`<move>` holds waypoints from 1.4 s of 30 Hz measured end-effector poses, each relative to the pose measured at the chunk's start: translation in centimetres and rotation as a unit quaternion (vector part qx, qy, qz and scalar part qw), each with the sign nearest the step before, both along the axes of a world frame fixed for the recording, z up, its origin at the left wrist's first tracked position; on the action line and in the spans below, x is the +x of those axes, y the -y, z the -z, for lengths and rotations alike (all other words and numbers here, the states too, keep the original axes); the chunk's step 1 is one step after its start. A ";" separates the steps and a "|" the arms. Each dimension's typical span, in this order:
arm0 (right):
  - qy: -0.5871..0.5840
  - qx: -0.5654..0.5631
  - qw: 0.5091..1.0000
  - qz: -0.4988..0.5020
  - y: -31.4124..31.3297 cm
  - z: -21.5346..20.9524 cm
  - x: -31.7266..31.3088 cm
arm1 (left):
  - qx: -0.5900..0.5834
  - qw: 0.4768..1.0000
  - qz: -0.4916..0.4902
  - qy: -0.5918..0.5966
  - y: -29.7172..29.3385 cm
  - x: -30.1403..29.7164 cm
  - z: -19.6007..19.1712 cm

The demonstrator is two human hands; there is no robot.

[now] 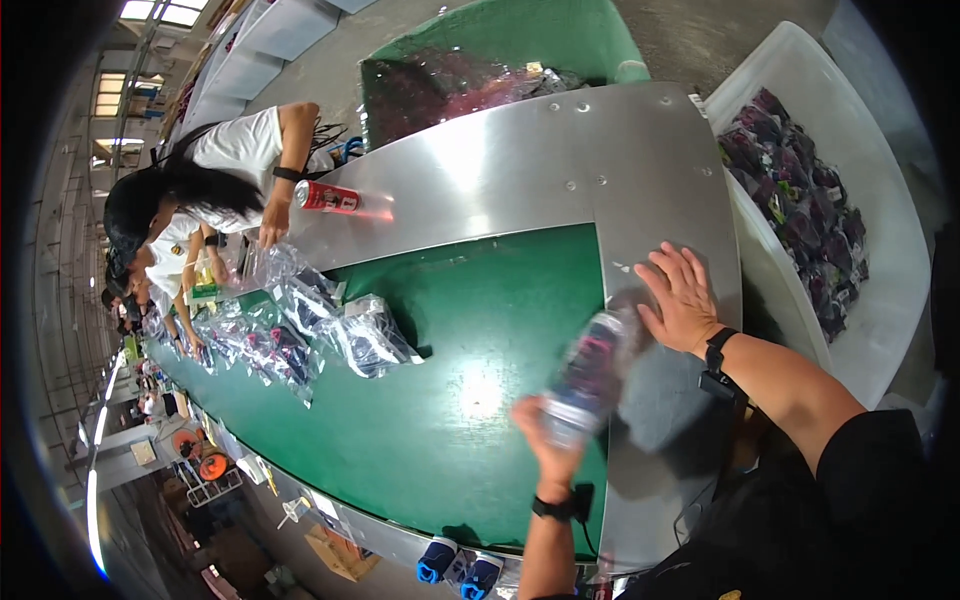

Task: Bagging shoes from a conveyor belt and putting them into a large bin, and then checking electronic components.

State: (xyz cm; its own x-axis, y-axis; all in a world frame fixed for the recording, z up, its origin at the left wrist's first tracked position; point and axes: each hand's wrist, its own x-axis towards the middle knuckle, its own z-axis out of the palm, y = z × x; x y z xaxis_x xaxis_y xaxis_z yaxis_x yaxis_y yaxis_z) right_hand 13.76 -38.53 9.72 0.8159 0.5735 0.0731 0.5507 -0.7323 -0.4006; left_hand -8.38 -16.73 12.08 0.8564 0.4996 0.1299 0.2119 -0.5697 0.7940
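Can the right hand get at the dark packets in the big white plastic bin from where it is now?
Probably yes: the right hand lies flat on the steel surround, the white bin right beside it, open-topped, nothing between.

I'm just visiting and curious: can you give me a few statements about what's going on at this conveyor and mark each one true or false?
1. The left hand grips a clear bagged item. True.
2. The right hand holds a red can. False: it lies open and flat on the steel table; the red can lies far off, near a co-worker.
3. The belt is green. True.
4. The white bin is empty. False: dark bagged goods fill it.
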 end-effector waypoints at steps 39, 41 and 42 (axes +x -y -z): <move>0.066 0.004 0.998 -0.020 -0.7 -0.9 -1.4 | -0.542 0.754 -0.355 0.108 1.1 -19.4 0.7; 0.071 0.029 0.997 -0.017 -0.2 -0.2 -1.1 | -0.590 0.738 -0.272 0.181 2.3 -17.5 -2.0; 0.068 0.052 0.996 -0.017 -0.2 0.1 -1.6 | -0.595 0.736 -0.269 0.176 3.0 -17.0 -1.8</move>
State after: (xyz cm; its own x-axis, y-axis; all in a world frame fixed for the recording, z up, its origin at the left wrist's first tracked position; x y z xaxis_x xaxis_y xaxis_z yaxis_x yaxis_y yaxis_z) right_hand 12.20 -38.32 9.67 0.7742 0.5847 0.2423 0.6294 -0.6707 -0.3925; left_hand -25.35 -19.72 13.86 0.5106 0.6935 -0.5083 -0.1852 0.6659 0.7227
